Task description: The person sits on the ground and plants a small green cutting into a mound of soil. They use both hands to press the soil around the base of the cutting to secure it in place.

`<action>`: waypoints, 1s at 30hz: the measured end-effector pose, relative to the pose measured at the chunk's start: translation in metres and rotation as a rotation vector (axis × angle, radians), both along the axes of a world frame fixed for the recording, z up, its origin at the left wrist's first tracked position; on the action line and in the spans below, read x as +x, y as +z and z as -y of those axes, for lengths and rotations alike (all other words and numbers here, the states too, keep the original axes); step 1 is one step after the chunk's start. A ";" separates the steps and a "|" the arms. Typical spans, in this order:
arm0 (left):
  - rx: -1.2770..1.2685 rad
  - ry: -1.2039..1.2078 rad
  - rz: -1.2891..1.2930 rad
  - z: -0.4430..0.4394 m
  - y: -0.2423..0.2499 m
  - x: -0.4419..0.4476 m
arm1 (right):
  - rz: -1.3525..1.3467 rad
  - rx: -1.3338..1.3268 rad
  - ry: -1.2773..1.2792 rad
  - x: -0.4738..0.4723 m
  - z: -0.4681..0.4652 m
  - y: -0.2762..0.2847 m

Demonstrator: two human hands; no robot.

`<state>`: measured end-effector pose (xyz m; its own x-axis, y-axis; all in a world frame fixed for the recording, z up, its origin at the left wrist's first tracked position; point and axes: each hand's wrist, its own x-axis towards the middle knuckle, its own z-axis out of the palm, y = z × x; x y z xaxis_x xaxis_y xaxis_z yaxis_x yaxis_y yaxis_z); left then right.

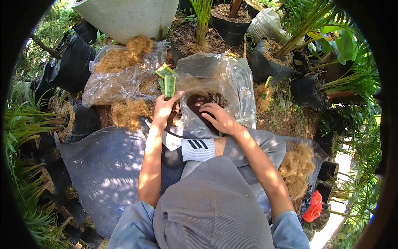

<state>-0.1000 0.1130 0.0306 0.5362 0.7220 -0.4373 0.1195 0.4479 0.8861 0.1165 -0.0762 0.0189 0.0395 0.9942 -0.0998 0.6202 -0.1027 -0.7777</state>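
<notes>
Between the thumb and fingers of my left hand [167,107] are snake plant leaf cuttings [169,86], dark green with yellow edges. They point away from me, and one slants off to the left. My right hand [219,118] rests over the mouth of a clear plastic bag [242,90], its fingers apart and touching dark, moist soil [199,101] inside. Whether any soil is pinched under the fingertips is hidden. Beyond the right side of the bag stands a fibre-wrapped bundle [264,97] with a leaf cutting poking out of its top.
Brown coir fibre fills another clear bag [115,77]; loose clumps lie in front of it [129,113] and at right [297,168]. A dark sheet [105,174] is spread under me. Black planter bags [270,67], a large pale pot [127,18] and a red plastic bag [313,207] surround the spot.
</notes>
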 end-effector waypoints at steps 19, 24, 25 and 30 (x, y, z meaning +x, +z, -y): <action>0.230 0.256 0.115 -0.019 0.023 0.005 | 0.142 0.270 0.050 0.016 0.001 0.047; 0.253 0.416 0.168 -0.009 0.018 0.010 | 0.143 0.280 0.067 -0.004 0.002 0.049; 0.257 0.400 0.159 -0.006 0.017 0.011 | 0.148 0.209 0.086 -0.009 0.005 0.048; 0.246 0.355 0.092 -0.006 0.013 0.009 | -0.012 0.048 0.141 -0.018 0.018 0.034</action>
